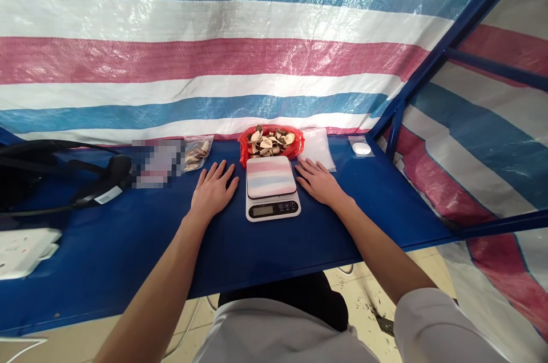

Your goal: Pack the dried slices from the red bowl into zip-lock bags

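My left hand (213, 189) lies flat on the blue table (274, 249), fingers spread, holding nothing. On the other side of a white digital kitchen scale (271, 180), my right hand (320, 181) rests palm down with its fingers apart. The scale's display looks blank, and its shiny plate bears nothing. Just behind it sits a red plastic bag (244, 149), open at the top, full of dried slices (269, 143) that look like mushroom. Clear plastic bags (319, 149) lie flat beyond my right fingertips. A small clear bag of dried slices (197, 154) is beyond my left hand.
At the far left lie a black headset-like device (103, 177) and a white power strip (28, 251). A blurred flat item (158, 163) is beside the small bag. A white rounded case (361, 148) sits at the right rear. Striped sheeting (214, 60) and a blue frame (398, 106) enclose the table.
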The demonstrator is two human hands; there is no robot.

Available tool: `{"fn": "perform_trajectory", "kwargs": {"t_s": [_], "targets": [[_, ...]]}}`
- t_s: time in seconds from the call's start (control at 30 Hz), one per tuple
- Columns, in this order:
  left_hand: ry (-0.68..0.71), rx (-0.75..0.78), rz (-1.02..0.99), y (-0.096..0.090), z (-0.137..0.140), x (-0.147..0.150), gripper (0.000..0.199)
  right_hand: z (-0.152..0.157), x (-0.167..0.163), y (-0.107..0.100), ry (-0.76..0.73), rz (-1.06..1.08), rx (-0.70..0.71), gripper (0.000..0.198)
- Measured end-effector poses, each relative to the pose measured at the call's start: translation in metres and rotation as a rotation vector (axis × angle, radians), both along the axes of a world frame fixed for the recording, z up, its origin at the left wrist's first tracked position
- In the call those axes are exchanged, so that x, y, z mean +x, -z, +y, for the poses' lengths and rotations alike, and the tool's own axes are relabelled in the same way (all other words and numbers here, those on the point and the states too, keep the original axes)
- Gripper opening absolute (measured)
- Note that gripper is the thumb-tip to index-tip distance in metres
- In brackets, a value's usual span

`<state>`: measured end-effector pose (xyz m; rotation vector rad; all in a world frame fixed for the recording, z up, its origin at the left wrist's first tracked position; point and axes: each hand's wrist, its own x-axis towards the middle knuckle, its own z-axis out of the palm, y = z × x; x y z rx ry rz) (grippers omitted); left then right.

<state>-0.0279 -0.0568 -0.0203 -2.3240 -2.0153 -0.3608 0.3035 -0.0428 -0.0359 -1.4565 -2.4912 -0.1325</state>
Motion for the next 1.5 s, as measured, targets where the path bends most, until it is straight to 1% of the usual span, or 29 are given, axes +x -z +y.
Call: {"fn": "perform_trajectory", "kwargs": {"t_s": [0.23,0.37,0.47,0.53,0.67,0.73,0.83,0.97,1.07,1.17,1.33,1.5], "targets": [[0.004,0.046,-0.048,0.005,0.002,-0.002,0.051,-0.001,-0.002,0.002,0.007,0.026,0.044,0.045],[0.028,0.171,-0.083,0.003,0.003,-0.002,0.047,0.0,-0.001,0.0,-0.003,0.061,0.09,0.042],[0.053,0.289,-0.118,-0.004,0.01,-0.009,0.045,0.003,-0.001,-0.001,-0.022,0.1,0.112,0.04],[0.044,0.349,-0.128,-0.012,0.02,-0.017,0.043,0.004,-0.001,-0.002,-0.025,0.129,0.119,0.039],[0.022,0.413,-0.131,-0.026,0.043,-0.036,0.04,0.008,-0.002,-0.003,-0.02,0.168,0.118,0.038],[-0.007,0.404,-0.12,-0.028,0.053,-0.043,0.04,0.01,-0.004,-0.003,-0.011,0.178,0.116,0.037],[-0.059,0.348,-0.111,-0.023,0.062,-0.049,0.041,0.013,-0.007,-0.001,0.011,0.192,0.114,0.036],[-0.116,0.278,-0.125,-0.01,0.062,-0.049,0.049,0.014,-0.013,0.001,0.018,0.197,0.112,0.036],[-0.133,0.254,-0.153,-0.006,0.059,-0.048,0.053,0.014,-0.014,0.003,0.007,0.185,0.103,0.037],[-0.126,0.241,-0.178,-0.008,0.056,-0.048,0.054,0.014,-0.014,0.005,0.009,0.18,0.087,0.037],[-0.132,0.228,-0.183,-0.013,0.056,-0.047,0.05,0.014,-0.013,0.005,0.015,0.178,0.072,0.038],[-0.138,0.217,-0.198,-0.013,0.055,-0.045,0.046,0.014,-0.012,0.006,0.013,0.177,0.059,0.039]]}}
